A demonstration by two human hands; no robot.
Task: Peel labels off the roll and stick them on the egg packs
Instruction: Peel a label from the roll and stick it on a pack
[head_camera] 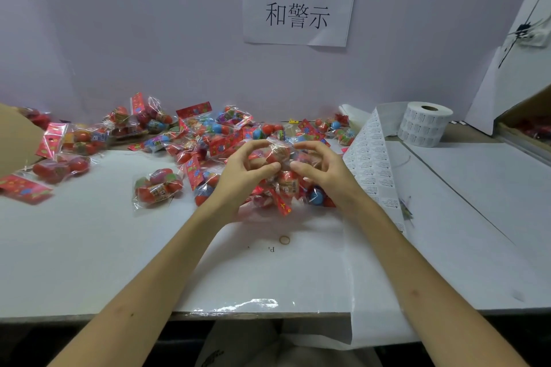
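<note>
We had one egg pack (278, 155) lifted just above the bench (89, 247), caught between both hands. Our left hand (247, 170) gripped its left end and our right hand (319, 167) its right end. The fingers (269, 168) of each curled in over the crinkled clear wrap, and the thumbs nearly met at the middle. Neither hand was spread; both were closed round the pack. Whether a label already sat under a fingertip we could not tell, since the wrap glared and the thumbs covered the spot.

Everything else we placed from that pack. The label strip (372, 158) lay just to its right, close beside the right wrist, with its long axis running from behind the pack toward the near edge of the bench and over it. The roll (426, 125) stood upright farther right and behind, the strip trailing from it. The pile of other packs (193, 134) spread behind and to the left, and a rubber band (284, 239) lay in front, apart.

We judged that the coming move turned on the strip lying to the right. The right hand was the nearer one, so it would let go and reach sideways for a label while the left hand steadied the pack. The risk we saw was the slack wrap wrinkling under the sticker.
</note>
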